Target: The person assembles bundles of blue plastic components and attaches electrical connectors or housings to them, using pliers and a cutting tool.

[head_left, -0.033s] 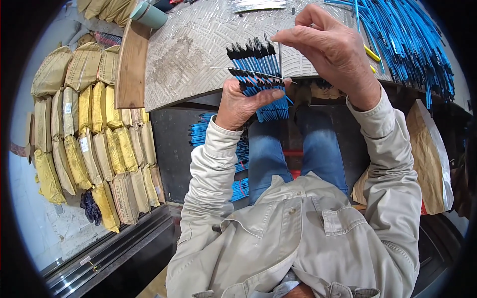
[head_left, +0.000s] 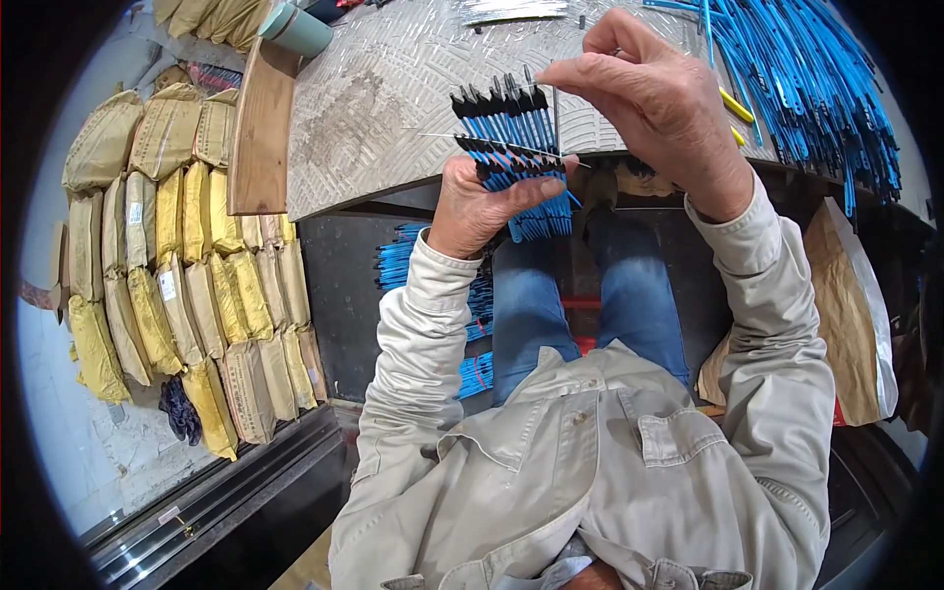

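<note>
My left hand (head_left: 472, 211) is closed around a fanned bundle of slim blue strips (head_left: 539, 218) with black ends, held upright over my lap at the table's edge. A thin metal rod (head_left: 447, 136) crosses the bundle just above my thumb. Narrow metallic tips (head_left: 509, 83) stick up from the upper row of black ends. Above the right end of that row is my right hand (head_left: 659, 103), thumb and forefinger pinched together at the last tip. What is between those fingertips is too small to make out.
Many loose blue strips (head_left: 796, 88) lie heaped at the table's right. A wooden board (head_left: 261, 128) and a green cup (head_left: 295, 29) stand left. Wrapped yellow and tan packages (head_left: 182, 216) are stacked farther left. More blue strips (head_left: 477, 374) lie below, beside my legs; a paper sack (head_left: 846, 315) stands right.
</note>
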A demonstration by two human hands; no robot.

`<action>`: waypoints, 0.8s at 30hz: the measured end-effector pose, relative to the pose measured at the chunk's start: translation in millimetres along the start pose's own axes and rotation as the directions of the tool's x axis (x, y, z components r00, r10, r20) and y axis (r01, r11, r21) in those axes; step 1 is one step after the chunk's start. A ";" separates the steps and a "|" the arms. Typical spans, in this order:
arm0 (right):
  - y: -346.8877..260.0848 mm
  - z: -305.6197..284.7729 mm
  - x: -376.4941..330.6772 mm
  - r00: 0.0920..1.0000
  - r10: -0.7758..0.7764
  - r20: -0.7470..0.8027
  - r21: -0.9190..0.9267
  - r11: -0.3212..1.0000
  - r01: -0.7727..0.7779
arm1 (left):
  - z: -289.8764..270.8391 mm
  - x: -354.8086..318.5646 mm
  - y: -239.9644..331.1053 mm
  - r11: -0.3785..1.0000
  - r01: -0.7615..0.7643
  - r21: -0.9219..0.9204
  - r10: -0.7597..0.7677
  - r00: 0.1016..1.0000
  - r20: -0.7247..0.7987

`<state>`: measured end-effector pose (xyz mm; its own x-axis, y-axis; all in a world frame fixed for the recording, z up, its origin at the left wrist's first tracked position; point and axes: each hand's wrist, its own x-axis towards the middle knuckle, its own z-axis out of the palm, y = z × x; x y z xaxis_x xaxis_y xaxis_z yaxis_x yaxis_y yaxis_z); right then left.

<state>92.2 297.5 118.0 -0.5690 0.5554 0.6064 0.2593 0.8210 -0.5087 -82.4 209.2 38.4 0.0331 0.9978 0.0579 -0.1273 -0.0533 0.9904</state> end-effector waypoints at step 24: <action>8.9 9.1 3.3 0.969 -0.244 0.049 -0.124 0.961 0.248 | -4.8 0.7 -2.6 0.995 -0.036 0.095 0.033 0.999 0.037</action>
<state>85.5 305.5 109.9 -0.6524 0.3310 0.6818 0.2046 0.9431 -0.2621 -86.8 210.3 35.2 0.0653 0.9933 0.0949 -0.0336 -0.0928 0.9951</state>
